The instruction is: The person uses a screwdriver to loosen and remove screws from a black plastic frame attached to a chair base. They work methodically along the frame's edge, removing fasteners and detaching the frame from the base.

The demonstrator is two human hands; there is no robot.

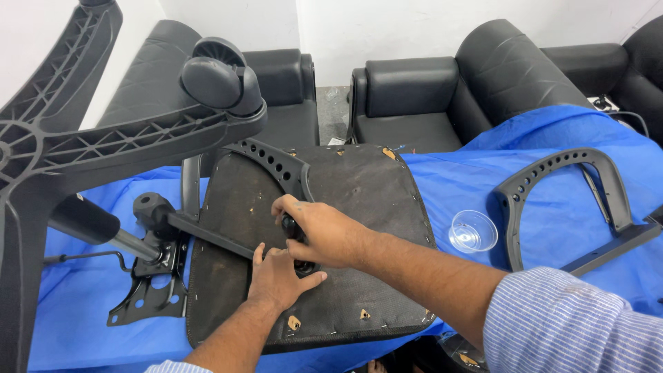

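Right hand (321,231) wraps a small dark tool (289,225) — only its black top shows; tip and whatever it meets are hidden under both hands. Left hand (278,276) lies flat, fingers together, on the seat (359,207), just beside the tool. Seat upturned on the blue-covered table (449,186): dark fibrous underside, rounded corners, stapled edge. Black lever (200,233) — a long bar running from its knob at left toward the hands. Ribbed plastic base (83,145), cut off left.
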